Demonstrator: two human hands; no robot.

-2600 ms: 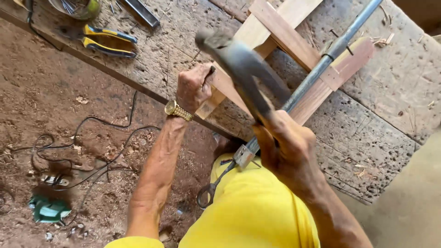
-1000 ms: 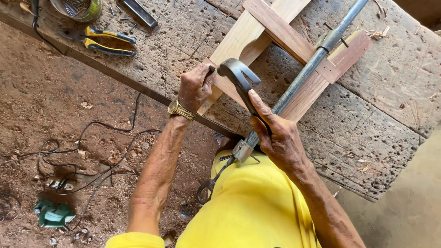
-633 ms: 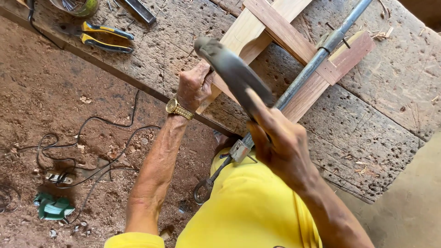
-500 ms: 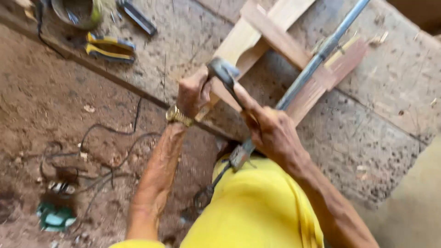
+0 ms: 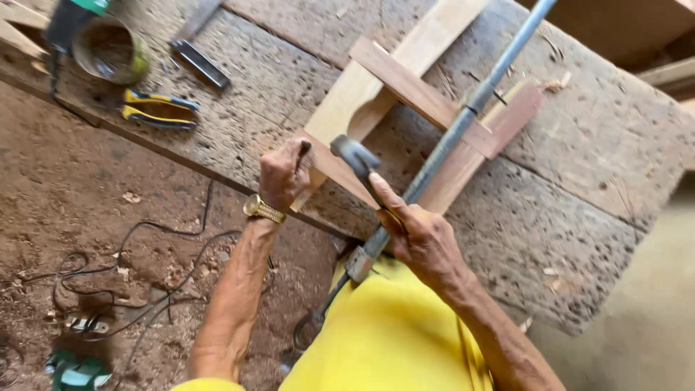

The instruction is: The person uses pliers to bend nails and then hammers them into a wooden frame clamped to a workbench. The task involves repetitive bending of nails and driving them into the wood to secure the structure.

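Observation:
My left hand (image 5: 284,174), with a gold watch on the wrist, pinches a small dark nail (image 5: 305,148) against the near end of a pale wooden board (image 5: 376,87). My right hand (image 5: 418,237) grips the handle of a hammer, index finger stretched along it. The hammer head (image 5: 353,153) hangs just right of my left fingers, close above the wood. Reddish slats (image 5: 423,98) cross the board. A long grey bar clamp (image 5: 463,119) runs diagonally over them toward my body.
The rough, pitted workbench (image 5: 579,181) carries yellow-handled pliers (image 5: 156,110), a round tin (image 5: 108,51) and a flat metal bar (image 5: 201,64) at the upper left. On the dirt floor at left lie tangled black cables (image 5: 137,275) and a green tool (image 5: 72,371).
The hammer has swung up and down several times beside my left hand; its head is now low by my fingers. My left hand has stayed at the board's end.

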